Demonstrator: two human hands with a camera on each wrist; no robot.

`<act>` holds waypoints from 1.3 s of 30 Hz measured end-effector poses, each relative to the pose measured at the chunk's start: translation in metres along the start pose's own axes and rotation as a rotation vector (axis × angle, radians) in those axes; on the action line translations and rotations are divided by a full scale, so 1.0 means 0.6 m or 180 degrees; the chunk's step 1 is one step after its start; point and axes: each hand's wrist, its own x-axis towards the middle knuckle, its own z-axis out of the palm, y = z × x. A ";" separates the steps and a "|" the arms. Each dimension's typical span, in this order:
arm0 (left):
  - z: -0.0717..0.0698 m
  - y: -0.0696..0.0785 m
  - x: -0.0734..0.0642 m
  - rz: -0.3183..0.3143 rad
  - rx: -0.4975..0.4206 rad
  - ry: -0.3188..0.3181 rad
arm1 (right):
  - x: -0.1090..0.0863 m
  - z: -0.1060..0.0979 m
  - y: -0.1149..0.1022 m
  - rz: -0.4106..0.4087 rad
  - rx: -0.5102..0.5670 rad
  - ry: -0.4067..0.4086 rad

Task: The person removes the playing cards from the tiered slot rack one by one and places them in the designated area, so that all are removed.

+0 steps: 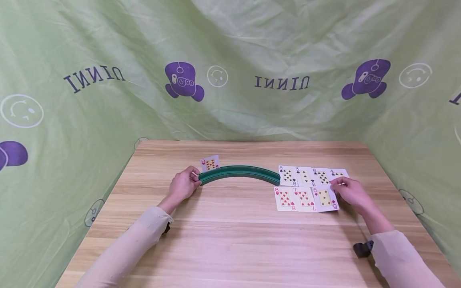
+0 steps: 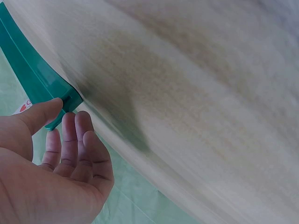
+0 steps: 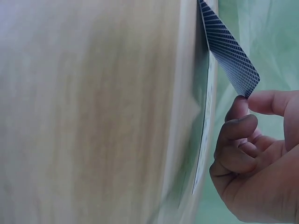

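Observation:
My left hand [image 1: 183,185] holds the left end of a curved green card holder [image 1: 239,171], thumb on one side and fingertips on the other. A nine of hearts [image 1: 210,163] stands up in the holder near that end. My right hand [image 1: 350,192] pinches a corner of the five of diamonds [image 1: 324,199] between thumb and index finger. In the right wrist view, this playing card's dark patterned back [image 3: 229,51] shows, tilted up off the table. Beside it in the front row lie the seven of hearts [image 1: 304,199] and the eight of hearts [image 1: 284,199], face up.
Behind the front row, overlapping black-suit cards [image 1: 304,177] lie face up, starting at the holder's right end. The wooden table [image 1: 230,248] spreads in front. A green printed cloth [image 1: 245,116] hangs behind and at both sides.

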 end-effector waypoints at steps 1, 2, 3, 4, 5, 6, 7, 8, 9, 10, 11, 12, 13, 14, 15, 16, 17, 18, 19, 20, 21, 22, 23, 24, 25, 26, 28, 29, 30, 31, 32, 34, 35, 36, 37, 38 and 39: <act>0.000 0.000 0.000 0.0002 -0.0001 0.0002 | 0.000 -0.001 0.001 0.0005 -0.0011 0.0003; 0.000 0.000 0.000 0.0003 0.0000 0.0005 | 0.000 -0.002 0.002 0.0004 -0.0023 0.0004; 0.000 0.000 0.000 0.0008 0.0003 0.0006 | 0.000 -0.002 0.004 0.0007 -0.0031 0.0007; 0.000 0.000 0.001 0.0013 0.0004 0.0010 | 0.000 -0.003 0.005 0.0008 -0.0039 0.0013; 0.000 0.000 0.001 0.0019 0.0006 0.0013 | 0.000 -0.004 0.006 0.0013 -0.0052 0.0018; -0.001 0.000 0.002 0.0021 0.0005 0.0015 | 0.000 -0.004 0.007 0.0016 -0.0056 0.0018; -0.001 0.000 0.002 0.0019 0.0004 0.0019 | 0.000 -0.004 0.008 0.0029 -0.0048 0.0013; -0.001 0.000 0.002 0.0020 0.0003 0.0022 | 0.000 -0.005 0.009 0.0027 -0.0047 0.0007; -0.002 0.000 0.003 0.0022 0.0001 0.0023 | 0.000 -0.005 0.010 0.0028 -0.0038 0.0004; -0.002 0.000 0.003 0.0023 0.0002 0.0024 | 0.001 -0.006 0.011 0.0034 -0.0035 0.0000; -0.002 0.000 0.003 0.0021 0.0004 0.0021 | 0.001 -0.006 0.012 0.0034 -0.0028 -0.0002; -0.002 0.000 0.003 0.0018 0.0005 0.0020 | 0.001 -0.007 0.013 0.0035 -0.0010 -0.0009; -0.002 0.000 0.004 0.0019 0.0010 0.0020 | 0.001 -0.007 0.013 0.0039 -0.0005 -0.0014; -0.002 0.000 0.004 0.0020 0.0014 0.0020 | 0.001 -0.007 0.013 0.0027 -0.0004 -0.0016; -0.002 -0.001 0.004 0.0020 0.0019 0.0020 | 0.001 -0.008 0.013 0.0034 0.0003 -0.0021; -0.002 -0.001 0.004 0.0020 0.0025 0.0021 | 0.001 -0.008 0.011 0.0033 0.0002 -0.0025; -0.002 -0.001 0.004 0.0020 0.0032 0.0022 | 0.001 -0.008 0.009 0.0033 0.0004 -0.0029; -0.002 -0.001 0.004 0.0023 0.0038 0.0021 | 0.001 -0.008 0.007 0.0028 0.0002 -0.0038; -0.002 -0.001 0.004 0.0023 0.0043 0.0021 | 0.001 -0.008 0.005 0.0027 -0.0005 -0.0046; -0.002 -0.001 0.004 0.0021 0.0045 0.0022 | 0.001 -0.008 0.002 0.0027 -0.0001 -0.0056; -0.002 -0.001 0.004 0.0022 0.0046 0.0025 | 0.002 -0.007 -0.001 0.0035 0.0004 -0.0065; -0.002 -0.001 0.004 0.0024 0.0046 0.0026 | 0.002 -0.006 -0.004 0.0031 0.0007 -0.0078; -0.002 -0.001 0.004 0.0024 0.0046 0.0025 | 0.002 -0.005 -0.007 0.0034 0.0009 -0.0085; -0.002 -0.001 0.004 0.0022 0.0044 0.0023 | 0.003 -0.004 -0.010 0.0023 0.0026 -0.0094; -0.002 -0.001 0.004 0.0014 0.0041 0.0020 | 0.003 -0.003 -0.014 0.0018 0.0031 -0.0098; -0.002 0.000 0.004 0.0010 0.0039 0.0017 | 0.003 -0.001 -0.017 0.0001 0.0059 -0.0106; -0.002 0.000 0.003 0.0001 0.0042 0.0014 | 0.004 0.002 -0.024 -0.0057 0.0084 -0.0112; -0.002 0.000 0.003 -0.0004 0.0045 0.0015 | 0.004 0.004 -0.028 -0.0087 0.0091 -0.0109; -0.002 0.000 0.003 -0.0005 0.0045 0.0018 | 0.004 0.005 -0.032 -0.0121 0.0105 -0.0115; -0.002 0.001 0.003 -0.0006 0.0046 0.0025 | 0.005 0.006 -0.036 -0.0147 0.0104 -0.0118; -0.002 0.001 0.003 -0.0002 0.0045 0.0031 | 0.005 0.007 -0.041 -0.0171 0.0114 -0.0125; -0.001 0.001 0.002 0.0006 0.0040 0.0042 | 0.006 0.011 -0.049 -0.0224 0.0097 -0.0132; -0.001 0.000 0.002 0.0010 0.0038 0.0045 | 0.007 0.013 -0.053 -0.0245 0.0118 -0.0133; -0.001 0.000 0.002 0.0009 0.0035 0.0047 | 0.008 0.015 -0.057 -0.0273 0.0135 -0.0137; 0.000 0.000 0.002 0.0008 0.0034 0.0048 | 0.009 0.017 -0.061 -0.0299 0.0153 -0.0143; 0.000 -0.001 0.002 0.0008 0.0034 0.0047 | 0.010 0.020 -0.064 -0.0324 0.0171 -0.0153; 0.000 -0.001 0.002 0.0008 0.0034 0.0048 | 0.011 0.023 -0.067 -0.0347 0.0193 -0.0164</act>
